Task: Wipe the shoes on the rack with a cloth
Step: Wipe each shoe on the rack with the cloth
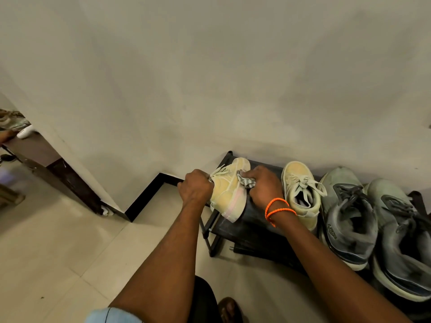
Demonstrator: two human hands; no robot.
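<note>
Both bare forearms reach forward and down from the lower edge of the view toward a low black metal-framed shoe rack (254, 223) standing against a plain off-white wall (210, 78). The left hand (197, 188), knuckles up and fingers curled, grips the near side of a pale yellow lace-up sneaker (229, 191) at its laces, holding it tilted on its side over the left end of the rack's top shelf, sole edge facing the viewer. The right hand (264, 186), wrist bent downward, pinches a small crumpled grey striped cloth (246, 181) between curled fingers and presses it against the upper right side of that sneaker. An orange cord bracelet (278, 209) loops twice around the right wrist.

Just right of the held shoe, the matching pale yellow sneaker (300, 190) sits upright on the shelf, toe toward the wall, laces loose. Beside it stand two dark grey-blue running shoes with pale soles: the nearer one (347, 220) touches the yellow sneaker, the farther one (403, 238) lies at the right edge. Cream floor tiles (70, 241) with a black skirting strip (149, 197) surround the rack.
</note>
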